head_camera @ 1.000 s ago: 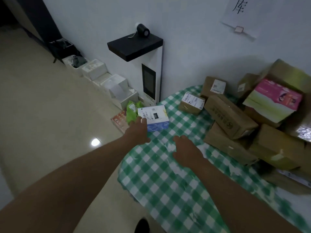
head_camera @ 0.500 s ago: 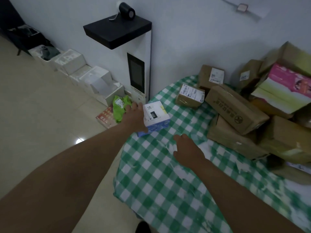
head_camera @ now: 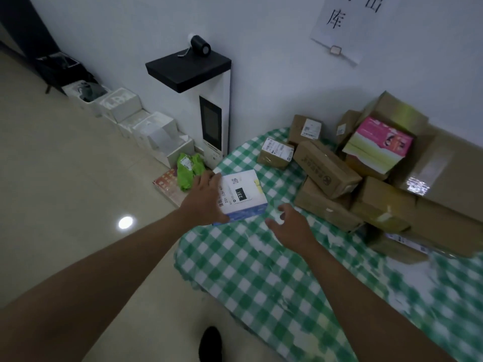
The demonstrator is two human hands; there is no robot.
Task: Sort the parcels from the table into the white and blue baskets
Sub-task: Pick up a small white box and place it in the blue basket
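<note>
Since a second earlier, the left hand (head_camera: pixel 202 199) had lifted the white box (head_camera: pixel 241 195) off the counter (head_camera: pixel 261 270), fingers wrapped round it; right hand (head_camera: pixel 292 226) hovered, fingers spread. Basket placement remained.

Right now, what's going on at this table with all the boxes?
A person is sorting parcels. Their left hand grips a small white and blue box by its side at the near corner of the table, which has a green checked cloth. The right hand hovers open just beside it, holding nothing. A heap of brown cardboard boxes and a pink and green box waits at the back by the wall. No white or blue basket is in sight.
</note>
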